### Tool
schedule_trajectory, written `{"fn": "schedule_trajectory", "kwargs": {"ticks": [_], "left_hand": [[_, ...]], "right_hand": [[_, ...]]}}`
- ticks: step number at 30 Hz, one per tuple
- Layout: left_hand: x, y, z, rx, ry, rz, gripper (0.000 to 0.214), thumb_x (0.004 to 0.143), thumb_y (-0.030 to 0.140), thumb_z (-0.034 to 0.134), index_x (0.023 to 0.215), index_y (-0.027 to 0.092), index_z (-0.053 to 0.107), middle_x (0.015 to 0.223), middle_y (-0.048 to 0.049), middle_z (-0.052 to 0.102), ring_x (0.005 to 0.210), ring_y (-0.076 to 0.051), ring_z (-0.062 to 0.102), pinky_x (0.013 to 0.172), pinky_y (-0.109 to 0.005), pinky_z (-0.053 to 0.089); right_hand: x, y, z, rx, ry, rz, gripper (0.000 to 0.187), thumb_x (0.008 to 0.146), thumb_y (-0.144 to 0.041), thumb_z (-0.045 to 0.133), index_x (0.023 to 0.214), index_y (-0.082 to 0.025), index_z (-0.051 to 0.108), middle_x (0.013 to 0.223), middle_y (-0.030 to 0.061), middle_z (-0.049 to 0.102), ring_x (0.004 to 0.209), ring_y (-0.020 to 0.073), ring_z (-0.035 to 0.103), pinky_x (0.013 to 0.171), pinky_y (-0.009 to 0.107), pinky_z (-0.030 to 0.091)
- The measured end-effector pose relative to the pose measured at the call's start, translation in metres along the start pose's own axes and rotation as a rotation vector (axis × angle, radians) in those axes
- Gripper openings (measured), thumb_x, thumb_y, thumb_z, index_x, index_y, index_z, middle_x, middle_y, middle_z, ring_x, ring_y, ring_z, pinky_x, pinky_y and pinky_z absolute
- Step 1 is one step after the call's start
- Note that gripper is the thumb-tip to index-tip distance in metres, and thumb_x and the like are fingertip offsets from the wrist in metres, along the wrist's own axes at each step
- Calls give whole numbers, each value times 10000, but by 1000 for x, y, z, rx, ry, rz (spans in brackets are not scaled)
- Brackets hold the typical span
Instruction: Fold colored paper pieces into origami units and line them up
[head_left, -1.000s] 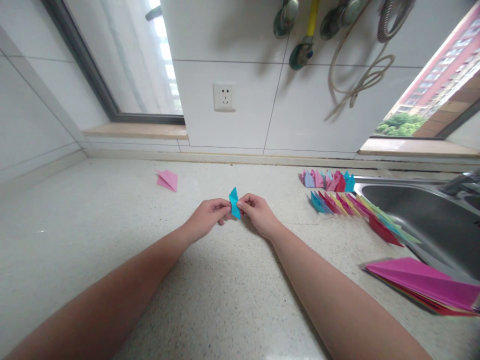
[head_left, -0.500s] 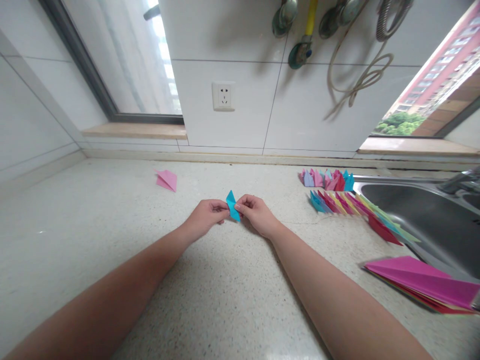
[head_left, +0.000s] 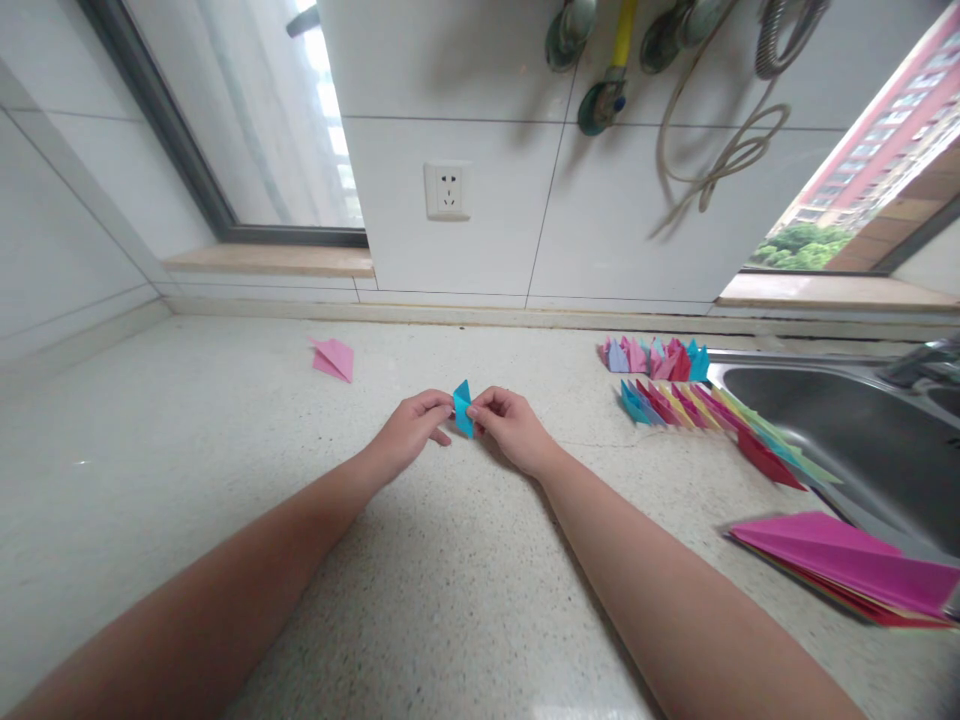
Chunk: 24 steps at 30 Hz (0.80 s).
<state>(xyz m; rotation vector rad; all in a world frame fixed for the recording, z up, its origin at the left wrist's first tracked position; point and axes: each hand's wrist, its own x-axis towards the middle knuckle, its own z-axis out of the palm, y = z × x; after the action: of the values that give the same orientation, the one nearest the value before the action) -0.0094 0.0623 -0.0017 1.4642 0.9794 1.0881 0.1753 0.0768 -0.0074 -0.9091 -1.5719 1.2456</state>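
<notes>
A small folded piece of blue paper [head_left: 463, 408] is held upright between my two hands, just above the countertop. My right hand [head_left: 506, 420] pinches its right side between thumb and fingers. From the other side, my left hand [head_left: 412, 428] grips its left edge near the top with thumb and forefinger, while a lower finger stands away from the paper. The fingertips behind the paper are partly hidden. Farther left on the counter lies a pink folded paper [head_left: 334, 359].
Along the right stand a row of small folded paper pieces [head_left: 652, 358] and a row of coloured folded papers [head_left: 675, 403]. A stack of magenta paper planes [head_left: 840, 565] lies nearer, beside the steel sink [head_left: 847, 410]. A tiled wall with a socket [head_left: 448, 192] closes the back.
My left hand has shifted slightly up the blue paper's left edge, and its lower finger has spread away. The blue paper has turned a little and looks narrower.
</notes>
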Motion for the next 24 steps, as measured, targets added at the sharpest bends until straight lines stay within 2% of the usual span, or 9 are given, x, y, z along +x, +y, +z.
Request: {"fn": "schedule_trajectory", "kwargs": {"ticks": [3,6,8,13,24], "left_hand": [[0,0,-2,-40,70,-7,218,842,367,607,864,161,674,803,-31,586,656,-124,561,504,-219,444],[-1,2,-3,-119,37,-39,267,856,430,612,838,164,630,639,27,488,500,-79,449,425,-202,336],[-3,4,-2,-156,-4,-40,284,864,449,612,850,166,613,619,30,501,497,-81,466,423,-201,328],[-6,7,1,-237,-37,-54,301,848,419,657,1003,168,600,705,-18,649,554,-113,577,463,-213,401],[-4,5,1,-212,8,-45,252,785,346,741,871,154,602,706,-34,680,587,-120,592,504,-223,432]], "right_hand": [[-2,1,2,-82,43,-75,181,825,-361,650,792,-195,585,648,-18,585,591,127,517,601,276,412],[-4,2,4,-151,83,-149,145,852,-340,625,805,-209,583,680,-3,596,618,142,538,630,294,433],[-5,1,5,-197,102,-194,127,867,-325,608,804,-218,577,714,13,606,656,157,556,661,309,446],[-8,-3,5,-335,87,-276,104,887,-250,554,789,-220,572,773,36,615,731,175,569,709,324,448],[-11,-6,8,-440,38,-369,78,900,-196,541,850,-212,597,846,54,637,793,176,575,738,317,448]]}}
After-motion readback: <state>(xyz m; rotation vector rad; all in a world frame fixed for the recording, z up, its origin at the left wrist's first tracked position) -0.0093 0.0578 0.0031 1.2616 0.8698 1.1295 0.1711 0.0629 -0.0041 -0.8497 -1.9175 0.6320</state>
